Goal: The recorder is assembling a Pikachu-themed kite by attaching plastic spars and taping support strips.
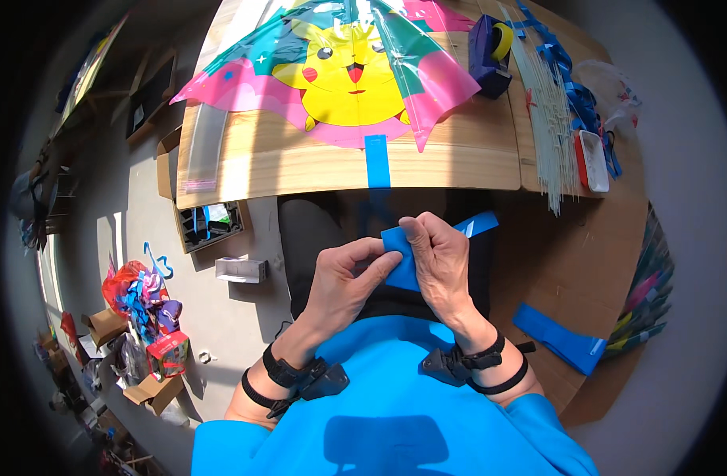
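A flat blue piece of fabric or film [403,275], perhaps a folded strip or sleeve, is held over my lap between both hands. My left hand [344,278] pinches its left edge between thumb and fingers. Closed around its other side is my right hand [441,266], thumb up at the top edge. A blue end with a white mark [480,224] sticks out past the right knuckles. Ahead on the table lies a pink and green kite [427,79] with a yellow cartoon animal printed on it. A blue strip [377,163] runs from its lower edge over the table's front edge.
On the wooden table [467,159] stand a tape dispenser [490,59], a bundle of thin pale rods [548,135] and a red and white box [592,161]. Another blue piece [560,339] rests on cardboard at right. Boxes and a colourful heap [145,297] are on the left floor.
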`<action>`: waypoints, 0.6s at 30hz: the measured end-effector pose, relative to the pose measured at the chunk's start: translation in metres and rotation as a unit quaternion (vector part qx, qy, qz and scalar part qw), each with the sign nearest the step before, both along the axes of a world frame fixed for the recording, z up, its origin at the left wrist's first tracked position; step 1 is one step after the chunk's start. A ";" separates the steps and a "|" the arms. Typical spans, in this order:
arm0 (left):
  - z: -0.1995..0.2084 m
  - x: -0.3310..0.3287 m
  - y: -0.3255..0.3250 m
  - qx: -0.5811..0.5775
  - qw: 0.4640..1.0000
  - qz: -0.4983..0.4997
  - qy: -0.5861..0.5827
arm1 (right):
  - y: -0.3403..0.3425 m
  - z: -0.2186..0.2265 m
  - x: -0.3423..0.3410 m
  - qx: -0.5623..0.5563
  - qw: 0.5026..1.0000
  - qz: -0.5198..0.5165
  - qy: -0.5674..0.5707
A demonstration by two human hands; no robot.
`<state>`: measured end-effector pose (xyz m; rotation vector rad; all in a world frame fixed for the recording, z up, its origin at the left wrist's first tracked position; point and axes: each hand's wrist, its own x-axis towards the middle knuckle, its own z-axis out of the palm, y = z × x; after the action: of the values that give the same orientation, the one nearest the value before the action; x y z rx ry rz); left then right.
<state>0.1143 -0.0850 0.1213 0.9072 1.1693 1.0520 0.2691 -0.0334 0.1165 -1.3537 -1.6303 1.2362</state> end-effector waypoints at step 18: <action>-0.040 -0.061 -0.052 -0.172 0.952 -0.227 -0.109 | 0.046 -0.184 0.113 0.105 0.876 -0.287 -0.373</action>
<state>0.0531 -0.1375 0.0815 0.7148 0.8653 0.5358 0.3821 0.0129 -0.0672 -2.1105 -1.5617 0.1602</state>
